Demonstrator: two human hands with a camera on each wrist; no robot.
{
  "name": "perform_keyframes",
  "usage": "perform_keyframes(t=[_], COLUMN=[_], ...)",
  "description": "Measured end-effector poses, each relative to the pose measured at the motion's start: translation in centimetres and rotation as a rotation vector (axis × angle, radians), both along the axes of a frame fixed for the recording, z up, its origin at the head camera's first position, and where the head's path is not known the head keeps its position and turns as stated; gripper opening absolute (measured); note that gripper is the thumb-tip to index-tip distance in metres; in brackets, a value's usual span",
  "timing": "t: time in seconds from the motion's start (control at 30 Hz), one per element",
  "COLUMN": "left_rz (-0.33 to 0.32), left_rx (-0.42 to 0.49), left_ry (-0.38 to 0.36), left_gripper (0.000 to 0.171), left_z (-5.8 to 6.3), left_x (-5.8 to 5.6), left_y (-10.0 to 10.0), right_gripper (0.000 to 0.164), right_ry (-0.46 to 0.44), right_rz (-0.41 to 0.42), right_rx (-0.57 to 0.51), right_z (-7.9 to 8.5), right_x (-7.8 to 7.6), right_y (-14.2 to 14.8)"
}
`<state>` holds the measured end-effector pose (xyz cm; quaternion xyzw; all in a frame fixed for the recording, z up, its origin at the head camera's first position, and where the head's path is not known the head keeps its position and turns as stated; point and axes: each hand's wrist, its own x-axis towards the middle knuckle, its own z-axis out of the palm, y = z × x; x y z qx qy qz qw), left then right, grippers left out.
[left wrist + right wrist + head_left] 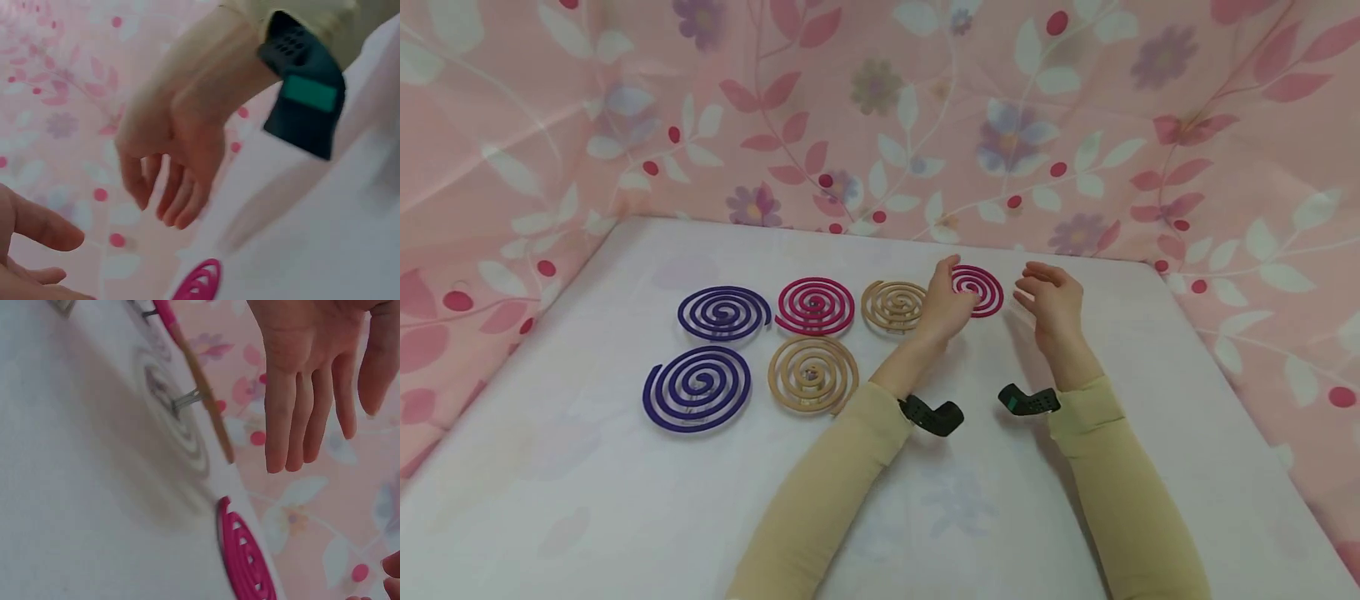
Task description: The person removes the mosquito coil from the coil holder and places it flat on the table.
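My left hand [946, 304] is above the table, fingers straight and holding nothing, and overlaps the rightmost magenta mosquito coil [992, 292] in the head view. That coil lies low on the cloth. My right hand [1058, 304] hovers to the coil's right, fingers loosely bent with nothing in them. Just left of my left hand, a tan coil [880, 307] sits raised on a small metal stand [187, 399]. Further left are another magenta coil [815, 307], a second tan coil [812, 375] and two dark purple coils, one behind [724, 314] and one in front [700, 385].
A white cloth [625, 517] covers the table. Behind and at the sides hangs a pink floral curtain [880, 108]. Each wrist wears a black camera band, left [934, 415] and right [1028, 400], below the tan sleeves.
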<state>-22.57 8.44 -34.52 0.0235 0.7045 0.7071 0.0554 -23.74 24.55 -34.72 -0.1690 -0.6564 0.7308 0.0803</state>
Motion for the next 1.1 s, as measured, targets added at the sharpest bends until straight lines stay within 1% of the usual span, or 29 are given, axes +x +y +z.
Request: perform_keyframes(t=[0.07, 0.13, 0.17, 0.27, 0.33, 0.43, 0.53, 0.63, 0.73, 0.8, 0.9, 1.0, 1.1], left_rz=[-0.055, -0.109, -0.126, -0.183, -0.206, -0.22, -0.222, -0.2, -0.156, -0.134, -0.113, -0.107, -0.107], left_rx=[0.011, 0.038, 0.052, 0.104, 0.143, 0.175, 0.164, 0.15, 0.178, 0.207, 0.21, 0.21, 0.218], left_ry=[0.026, 0.044, 0.047, 0.041, 0.043, 0.058, 0.079, 0.108, 0.137, 0.149, 0.162, 0.165, 0.15], left_gripper=[0.068, 0.066, 0.064, 0.059, 0.057, 0.055, 0.054, 0.05, 0.041, 0.036, 0.035, 0.037, 0.039], left_z=[1.8, 3.7, 4.4, 6.3, 7.2, 7.8, 8.2, 8.8, 9.5, 9.9, 10.3, 10.4, 10.0], left_x=[0.3, 0.7, 1.0, 1.9, 2.6, 3.5, 4.1, 4.4, 4.4, 4.5, 4.8, 4.8, 4.4], left_y=[-1.8, -3.7, -4.6, -7.6, -9.7, -13.0, -16.2, -18.8, -20.7, -21.6, -22.3, -22.4, -22.0], right_gripper=[0.03, 0.027, 0.025, 0.024, 0.025, 0.028, 0.03, 0.03, 0.028, 0.027, 0.025, 0.024, 0.023], right_ry=[0.052, 0.101, 0.123, 0.181, 0.209, 0.239, 0.266, 0.293, 0.328, 0.358, 0.416, 0.447, 0.442], right_rz=[0.017, 0.029, 0.029, 0.025, 0.025, 0.041, 0.055, 0.068, 0.069, 0.068, 0.064, 0.067, 0.078], right_rx=[-0.048, -0.089, -0.105, -0.14, -0.129, -0.106, -0.103, -0.126, -0.137, -0.143, -0.129, -0.149, -0.161], right_z=[1.2, 2.3, 2.9, 4.4, 5.2, 6.2, 7.0, 7.8, 8.6, 9.1, 9.7, 10.1, 10.1], right_x=[0.6, 1.3, 1.7, 2.8, 3.4, 4.2, 4.9, 5.6, 6.2, 6.4, 6.5, 6.5, 6.5], right_y=[-0.2, -0.5, -0.6, -1.0, -1.2, -1.6, -2.0, -2.4, -2.8, -3.1, -3.3, -3.4, -3.3])
